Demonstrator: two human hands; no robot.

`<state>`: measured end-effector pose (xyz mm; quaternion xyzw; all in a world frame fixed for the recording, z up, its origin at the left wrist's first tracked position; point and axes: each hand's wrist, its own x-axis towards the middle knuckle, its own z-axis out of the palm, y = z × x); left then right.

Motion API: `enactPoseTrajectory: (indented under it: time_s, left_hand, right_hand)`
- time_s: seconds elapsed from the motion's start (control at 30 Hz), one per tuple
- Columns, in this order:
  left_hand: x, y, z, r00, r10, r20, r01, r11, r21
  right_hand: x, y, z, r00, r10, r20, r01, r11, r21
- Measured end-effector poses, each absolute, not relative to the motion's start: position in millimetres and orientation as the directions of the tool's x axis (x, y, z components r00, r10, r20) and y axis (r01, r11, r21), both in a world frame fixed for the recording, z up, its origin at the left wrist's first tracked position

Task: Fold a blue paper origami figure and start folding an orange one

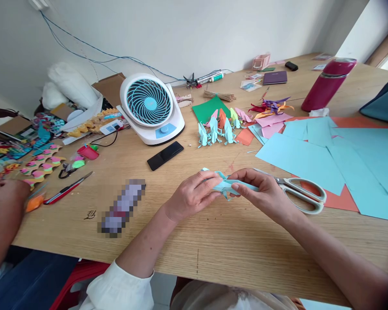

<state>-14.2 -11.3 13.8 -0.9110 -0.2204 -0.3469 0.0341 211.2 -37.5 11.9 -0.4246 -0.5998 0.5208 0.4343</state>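
Observation:
Between my two hands is a light blue folded paper figure (226,185), held just above the table. My left hand (194,191) grips its left end, fingers over the top and thumb below. The fingers of my right hand (261,187) pinch its right end, partly covering it. Scissors with pale handles (305,196) lie beside my right hand, their blades partly hidden behind it. Farther back stands a group of folded paper figures (214,129) in light blue, pink, orange and yellow-green. Large light blue paper sheets (300,157) spread over the table at the right.
A white fan (150,107) and a black phone (165,155) are left of the figures. A magenta bottle (328,86) stands at back right. A utility knife (67,188) lies at left, near another person's arm (8,215). The table's front edge runs below my forearms.

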Motion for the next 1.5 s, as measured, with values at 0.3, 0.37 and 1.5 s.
enactPoseTrajectory:
  time_s: [0.3, 0.37, 1.5]
  left_hand:
    - [-2.3, -16.4, 10.3, 0.549, 0.522, 0.653, 0.468, -0.839, 0.277]
    - [0.7, -17.7, 8.6, 0.533, 0.545, 0.647, 0.482, -0.824, 0.297]
    - [7.9, -22.1, 5.5, 0.588, 0.625, 0.514, 0.411, -0.778, 0.476]
  right_hand:
    - [210.1, -36.7, 15.5, -0.315, 0.949, 0.026, 0.042, 0.041, -0.998]
    - [210.0, -36.5, 15.2, -0.314, 0.949, 0.023, 0.047, 0.04, -0.998]
    - [214.1, -33.4, 11.6, -0.355, 0.934, -0.025, 0.201, 0.05, -0.978]
